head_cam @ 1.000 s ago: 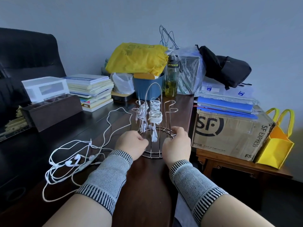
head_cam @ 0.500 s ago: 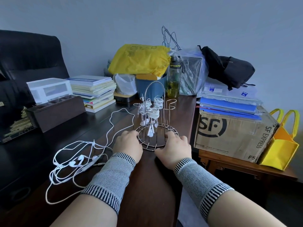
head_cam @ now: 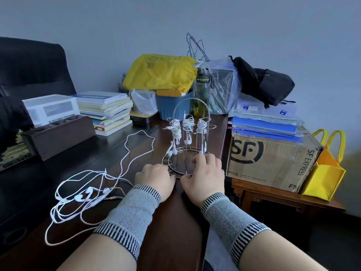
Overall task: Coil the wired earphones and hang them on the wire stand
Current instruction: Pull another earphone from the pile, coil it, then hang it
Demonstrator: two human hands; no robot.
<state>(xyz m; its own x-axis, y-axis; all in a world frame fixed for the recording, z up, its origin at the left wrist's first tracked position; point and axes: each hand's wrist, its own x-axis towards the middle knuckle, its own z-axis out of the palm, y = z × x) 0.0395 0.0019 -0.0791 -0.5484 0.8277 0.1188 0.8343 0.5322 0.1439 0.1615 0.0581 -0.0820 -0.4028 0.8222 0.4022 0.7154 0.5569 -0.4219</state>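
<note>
Stand's been turned since a second ago; coiled sets that faced us now sit along the far side of the wire stand (head_cam: 187, 151). We've got both grips on its base ring: left hand (head_cam: 155, 178) curled on the near-left rim, right hand (head_cam: 205, 173) on the near-right. Loose earphones (head_cam: 84, 196) lie uncoiled on the table (head_cam: 166, 222), left of the stand. Next: release, coil them, hang.
</note>
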